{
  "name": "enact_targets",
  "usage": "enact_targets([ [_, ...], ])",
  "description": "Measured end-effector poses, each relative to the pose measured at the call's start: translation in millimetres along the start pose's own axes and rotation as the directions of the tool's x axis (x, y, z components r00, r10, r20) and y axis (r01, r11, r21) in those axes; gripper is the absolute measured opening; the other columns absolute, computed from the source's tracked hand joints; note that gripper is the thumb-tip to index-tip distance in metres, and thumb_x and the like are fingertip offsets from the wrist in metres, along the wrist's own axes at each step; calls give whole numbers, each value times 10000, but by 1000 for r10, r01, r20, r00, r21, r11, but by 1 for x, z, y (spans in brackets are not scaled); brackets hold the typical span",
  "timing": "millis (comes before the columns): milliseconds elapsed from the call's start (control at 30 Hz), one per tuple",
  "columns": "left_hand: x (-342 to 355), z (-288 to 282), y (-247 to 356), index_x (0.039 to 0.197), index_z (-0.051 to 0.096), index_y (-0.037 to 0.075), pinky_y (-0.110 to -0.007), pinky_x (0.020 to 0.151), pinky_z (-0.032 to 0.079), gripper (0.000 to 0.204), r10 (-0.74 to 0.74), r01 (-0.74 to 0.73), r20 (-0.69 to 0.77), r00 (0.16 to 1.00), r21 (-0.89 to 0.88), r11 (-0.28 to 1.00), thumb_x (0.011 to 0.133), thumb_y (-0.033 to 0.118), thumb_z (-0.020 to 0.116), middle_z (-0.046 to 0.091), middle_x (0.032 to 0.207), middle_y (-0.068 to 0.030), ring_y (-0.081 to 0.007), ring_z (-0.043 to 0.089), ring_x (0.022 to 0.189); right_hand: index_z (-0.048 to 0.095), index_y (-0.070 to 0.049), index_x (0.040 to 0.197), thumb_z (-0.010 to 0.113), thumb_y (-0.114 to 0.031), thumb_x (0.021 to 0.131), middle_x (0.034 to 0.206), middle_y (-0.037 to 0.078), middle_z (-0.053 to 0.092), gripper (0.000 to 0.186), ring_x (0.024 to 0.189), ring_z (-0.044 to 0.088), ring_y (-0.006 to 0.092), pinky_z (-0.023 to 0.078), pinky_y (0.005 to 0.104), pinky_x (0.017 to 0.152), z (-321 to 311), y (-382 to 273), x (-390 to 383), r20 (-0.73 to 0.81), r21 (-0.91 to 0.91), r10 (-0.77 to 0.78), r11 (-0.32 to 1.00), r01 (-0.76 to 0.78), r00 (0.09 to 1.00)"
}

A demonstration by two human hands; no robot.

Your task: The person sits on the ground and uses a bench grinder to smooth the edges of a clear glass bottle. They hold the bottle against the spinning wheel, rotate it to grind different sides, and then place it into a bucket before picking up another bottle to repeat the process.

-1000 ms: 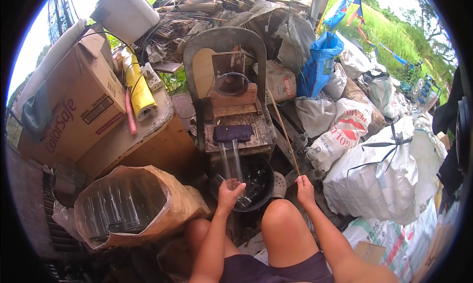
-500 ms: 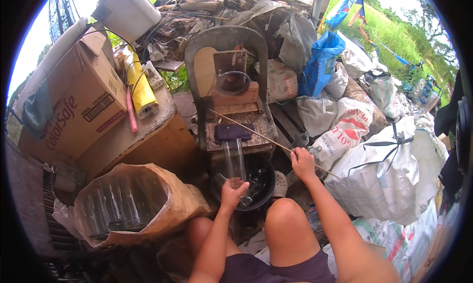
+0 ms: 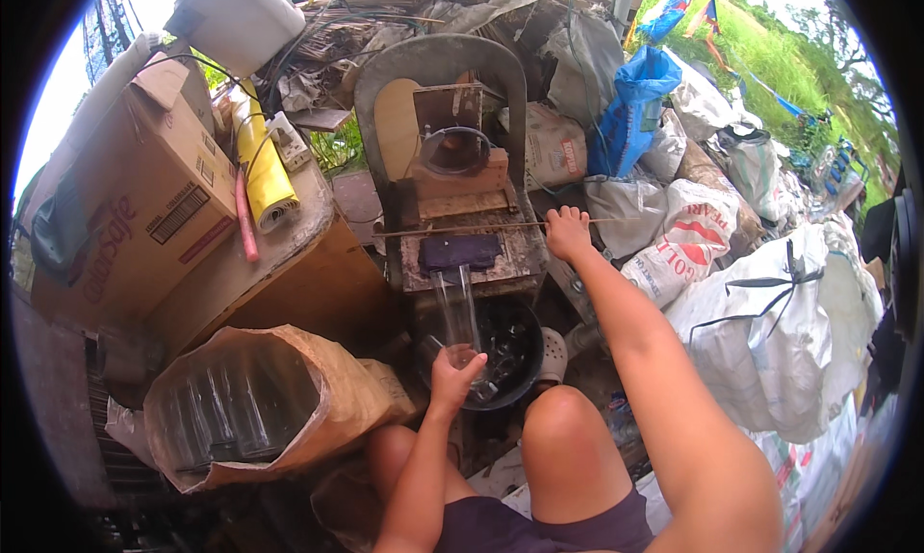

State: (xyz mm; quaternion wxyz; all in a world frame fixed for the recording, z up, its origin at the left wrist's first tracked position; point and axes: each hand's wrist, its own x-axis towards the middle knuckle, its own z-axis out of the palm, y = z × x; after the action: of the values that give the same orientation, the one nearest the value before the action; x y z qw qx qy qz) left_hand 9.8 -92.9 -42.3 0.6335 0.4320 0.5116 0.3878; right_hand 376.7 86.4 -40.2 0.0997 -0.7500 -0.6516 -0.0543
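Note:
My left hand [image 3: 452, 378] is closed around the lower part of a clear, tall glass tube [image 3: 456, 308], which leans up against a folded dark cloth [image 3: 462, 253] on a wooden block. A thin stick [image 3: 433, 231] lies almost level across the wooden stand, just behind the cloth. Its right part is gripped by my right hand [image 3: 568, 233]. Below the tube sits a black basin [image 3: 529, 384] with pieces of clear glass in it. Behind the stick, a round dark-rimmed disc [image 3: 455, 152] rests against the wooden stand [image 3: 460, 195] on a grey plastic chair [image 3: 370, 101].
At left, a brown paper sack [image 3: 358, 389] holds several clear glass tubes. A wooden box [image 3: 318, 274] carries a cardboard carton [image 3: 135, 197], a yellow roll [image 3: 262, 158] and a power strip [image 3: 288, 141]. Stuffed white sacks [image 3: 760, 332] and a blue bag [image 3: 635, 110] crowd the right.
My right hand has moved up and away from me, swinging the stick from a slant to nearly level. The left hand and glass tube have stayed almost in place.

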Motion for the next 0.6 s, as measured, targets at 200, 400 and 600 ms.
enact_targets([
  [200,-2,-1,3,1315,619,-80,-329,924,608,620,-40,40,-6,999,-12,999,891,243,935,740,1188,-155,-206,726,1083,692,-158,1155,673,-274,1010,1173,100,656,187,1206,580,329,400,515,1030,-9,-10,-4,-171,102,4,995,14,985],
  [400,-4,4,9,1324,609,-62,-329,944,600,607,-61,63,37,997,-55,997,899,230,930,729,1193,-136,-198,717,1098,751,-105,1137,708,-511,1024,1063,119,777,424,1026,730,354,496,490,982,-83,-62,-102,149,693,149,689,-211,978],
  [600,-4,13,1,1401,539,-16,-339,998,577,669,61,-61,187,980,-9,998,903,222,917,667,1302,-122,-201,680,1181,695,31,1322,852,-738,785,1141,251,785,951,1063,781,348,606,415,893,-100,-134,-188,519,740,-118,557,-376,847],
])
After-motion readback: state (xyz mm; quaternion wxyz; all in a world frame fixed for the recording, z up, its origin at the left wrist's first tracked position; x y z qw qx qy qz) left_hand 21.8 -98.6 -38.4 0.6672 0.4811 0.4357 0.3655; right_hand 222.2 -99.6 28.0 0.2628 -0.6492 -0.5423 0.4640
